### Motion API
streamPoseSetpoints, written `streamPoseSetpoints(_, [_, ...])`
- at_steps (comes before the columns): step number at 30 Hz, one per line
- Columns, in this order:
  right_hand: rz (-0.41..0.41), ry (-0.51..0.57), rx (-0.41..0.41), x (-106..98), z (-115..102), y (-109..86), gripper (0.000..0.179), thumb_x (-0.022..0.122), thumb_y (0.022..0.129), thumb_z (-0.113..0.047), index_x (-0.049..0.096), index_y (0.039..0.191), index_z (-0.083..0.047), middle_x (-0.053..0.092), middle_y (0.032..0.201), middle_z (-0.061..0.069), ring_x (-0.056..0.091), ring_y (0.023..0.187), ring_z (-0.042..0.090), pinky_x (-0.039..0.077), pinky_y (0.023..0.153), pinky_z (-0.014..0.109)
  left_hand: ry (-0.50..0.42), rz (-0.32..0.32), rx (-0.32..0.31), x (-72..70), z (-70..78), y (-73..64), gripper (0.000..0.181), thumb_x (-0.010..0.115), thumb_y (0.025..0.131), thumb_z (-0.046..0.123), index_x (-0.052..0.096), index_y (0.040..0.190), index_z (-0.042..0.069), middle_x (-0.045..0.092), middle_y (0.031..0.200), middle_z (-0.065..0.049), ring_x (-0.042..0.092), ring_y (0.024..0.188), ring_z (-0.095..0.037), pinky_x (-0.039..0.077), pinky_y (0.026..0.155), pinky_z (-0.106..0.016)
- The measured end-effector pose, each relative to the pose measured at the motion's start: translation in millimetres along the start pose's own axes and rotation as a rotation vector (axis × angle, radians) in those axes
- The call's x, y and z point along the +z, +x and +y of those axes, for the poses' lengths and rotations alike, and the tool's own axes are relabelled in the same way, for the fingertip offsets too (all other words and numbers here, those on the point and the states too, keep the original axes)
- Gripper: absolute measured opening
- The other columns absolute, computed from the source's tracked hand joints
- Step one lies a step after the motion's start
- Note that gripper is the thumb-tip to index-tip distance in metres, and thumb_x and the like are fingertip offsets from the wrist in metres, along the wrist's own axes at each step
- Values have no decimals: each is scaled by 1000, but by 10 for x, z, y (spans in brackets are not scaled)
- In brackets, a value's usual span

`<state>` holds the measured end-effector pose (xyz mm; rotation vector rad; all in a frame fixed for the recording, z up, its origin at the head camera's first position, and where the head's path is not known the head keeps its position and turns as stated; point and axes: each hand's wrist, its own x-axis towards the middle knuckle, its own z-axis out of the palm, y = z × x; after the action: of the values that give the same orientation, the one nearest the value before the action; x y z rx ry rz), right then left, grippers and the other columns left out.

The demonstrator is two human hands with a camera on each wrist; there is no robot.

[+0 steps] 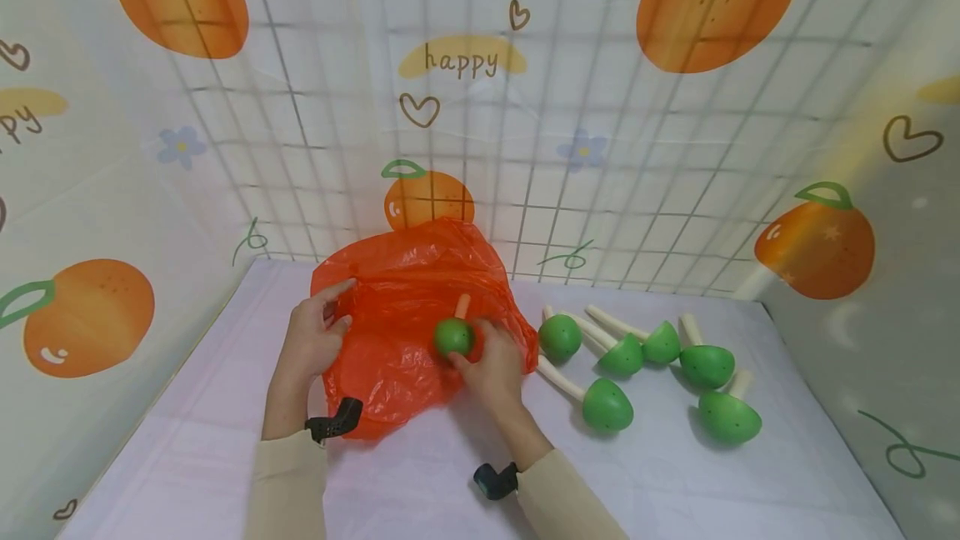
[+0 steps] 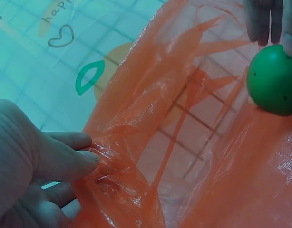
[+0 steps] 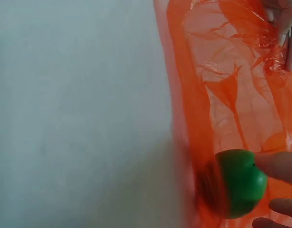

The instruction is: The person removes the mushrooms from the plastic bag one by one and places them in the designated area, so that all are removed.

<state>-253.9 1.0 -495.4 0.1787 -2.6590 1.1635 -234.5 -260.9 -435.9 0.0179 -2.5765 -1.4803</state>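
Note:
A thin red plastic bag (image 1: 405,315) stands partly open on the table. The left hand (image 1: 313,336) pinches its left edge between thumb and fingers, and the bag film bunches there in the left wrist view. At the bag's mouth, the right hand (image 1: 491,361) holds a toy mushroom (image 1: 453,338) by its green cap. Its stem points away from the person and looks orange, tinted by the film. In the right wrist view, a fingertip presses the green cap (image 3: 243,183), and part of that cap lies behind red film. The left wrist view shows the cap (image 2: 274,80) near the bag's inside.
Several more toy mushrooms (image 1: 607,405) with green caps and pale stems lie right of the bag. A white cloth covers the table (image 1: 420,490). Behind it hangs a printed curtain (image 1: 480,132) over a wire grid, with sheets at both sides.

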Motion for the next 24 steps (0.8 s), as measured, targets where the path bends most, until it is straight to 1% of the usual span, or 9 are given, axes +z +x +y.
streamPoseSetpoints(4, [-24,45,7,92,-23,4,64,92,82,-20,64,139,-5,65,132,13,60,120,35,54,104,55,5,0,17,-4,-10,4,59,56,101,-9,50,157,10,48,158,-20,46,145,-43,42,115,-55])
streamPoseSetpoints(7, [-35,75,21,144,-44,8,66,91,83,-19,63,141,-6,63,133,13,60,120,35,53,105,55,1,-7,11,-4,-16,6,59,56,102,-9,50,157,10,47,159,-20,46,145,-42,41,116,-55])
streamPoseSetpoints(17, [-40,102,93,229,-48,46,63,89,85,-16,61,141,-10,62,130,12,59,118,32,53,105,55,-13,-12,-7,-12,2,14,60,56,102,-8,49,158,11,46,160,-20,45,145,-42,41,115,-55])
streamPoseSetpoints(24, [-7,109,71,215,-40,24,59,89,85,-14,63,138,-8,64,128,13,61,117,33,54,104,55,-12,-4,8,-6,-2,7,59,56,102,-9,50,157,10,47,159,-20,46,145,-42,42,115,-54])
